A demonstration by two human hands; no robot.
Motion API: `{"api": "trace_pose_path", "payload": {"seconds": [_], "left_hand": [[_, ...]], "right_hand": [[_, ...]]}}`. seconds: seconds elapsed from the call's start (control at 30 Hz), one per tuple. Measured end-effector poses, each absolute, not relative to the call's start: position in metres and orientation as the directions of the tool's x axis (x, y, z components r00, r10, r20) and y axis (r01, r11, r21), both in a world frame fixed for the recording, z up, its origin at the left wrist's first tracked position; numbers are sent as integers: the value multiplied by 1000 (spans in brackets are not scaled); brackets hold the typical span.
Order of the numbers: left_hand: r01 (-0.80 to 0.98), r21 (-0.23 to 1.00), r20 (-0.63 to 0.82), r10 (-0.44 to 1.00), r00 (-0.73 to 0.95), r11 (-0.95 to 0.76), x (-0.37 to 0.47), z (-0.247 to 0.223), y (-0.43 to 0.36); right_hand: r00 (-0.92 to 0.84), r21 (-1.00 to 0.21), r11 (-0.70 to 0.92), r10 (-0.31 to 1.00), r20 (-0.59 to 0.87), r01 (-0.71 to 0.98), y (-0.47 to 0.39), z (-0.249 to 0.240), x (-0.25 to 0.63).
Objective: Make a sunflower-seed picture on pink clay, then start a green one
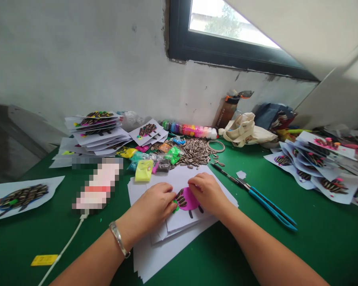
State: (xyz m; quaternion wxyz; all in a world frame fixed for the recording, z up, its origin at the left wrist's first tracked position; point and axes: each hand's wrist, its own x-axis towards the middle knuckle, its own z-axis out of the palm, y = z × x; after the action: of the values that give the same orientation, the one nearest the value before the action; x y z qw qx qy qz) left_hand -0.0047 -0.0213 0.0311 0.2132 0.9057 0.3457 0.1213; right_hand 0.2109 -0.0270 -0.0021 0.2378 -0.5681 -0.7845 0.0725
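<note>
A magenta clay shape (191, 200) lies flat on the top sheet of a stack of white paper (158, 262). Striped sunflower seeds (181, 199) sit in rows on its left part, with green clay (176, 206) at its left end and dark leg-like marks below. My left hand (158, 200) rests on the paper at that left end, fingers stretched and lying close to the seeds. At the shape's upper right edge, my right hand (207, 192) has its thumb and fingers pinched together; whatever is between them is hidden.
Behind the paper lie a heap of sunflower seeds (193, 153), bagged clay (143, 171) and a tape ring (216, 146). Right of it are a black pen (225, 173) and blue-handled tweezers (271, 208). Finished pictures (103, 137) stand piled at left, more (316, 163) at right.
</note>
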Motion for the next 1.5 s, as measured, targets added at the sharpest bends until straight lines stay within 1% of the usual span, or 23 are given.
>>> {"api": "trace_pose_path", "payload": {"seconds": [0.1,0.17,0.33,0.5,0.63,0.77,0.83,0.87,0.93,0.97,1.0,1.07,1.17,1.37,1.5], "left_hand": [[616,423,20,686,727,-665,-5,32,-22],[628,418,1,691,722,-657,-5,34,-23],[638,408,-13,695,719,-653,-6,38,-24],[654,400,-44,699,714,-642,-6,39,-25],[648,403,-42,694,719,-646,-5,38,-24],[639,412,-37,689,724,-650,-6,39,-24],[635,418,-36,686,726,-650,-6,39,-24],[633,419,-36,685,728,-651,-6,39,-24],[632,415,-32,684,729,-654,-5,39,-24],[634,411,-31,685,728,-655,-5,38,-24],[636,408,-29,687,726,-655,-5,37,-24],[636,409,-21,690,723,-654,-5,36,-23],[628,423,-12,689,725,-654,-6,36,-24],[636,433,-36,693,720,-638,-6,40,-25],[629,450,-23,695,718,-634,-5,40,-25]], "right_hand": [[-216,-289,300,933,289,909,-13,1,220],[-209,-213,274,936,283,938,1,3,223],[-216,-116,256,936,279,960,33,5,224],[-246,-61,271,933,264,961,41,-2,221],[-244,-57,270,930,275,961,39,-3,219],[-213,-104,255,928,305,961,26,5,221],[-201,-177,265,928,315,948,12,11,222],[-196,-234,276,929,314,932,3,13,223],[-171,-499,301,941,291,813,-15,16,222],[-181,-590,309,946,267,746,-23,17,221],[-199,-658,309,950,239,687,-30,17,220],[-229,-724,299,953,196,622,-40,16,216],[-236,-736,300,952,194,606,-44,15,211],[-265,-666,341,939,217,663,-42,12,209],[-308,-634,368,928,209,680,-39,10,209]]}}
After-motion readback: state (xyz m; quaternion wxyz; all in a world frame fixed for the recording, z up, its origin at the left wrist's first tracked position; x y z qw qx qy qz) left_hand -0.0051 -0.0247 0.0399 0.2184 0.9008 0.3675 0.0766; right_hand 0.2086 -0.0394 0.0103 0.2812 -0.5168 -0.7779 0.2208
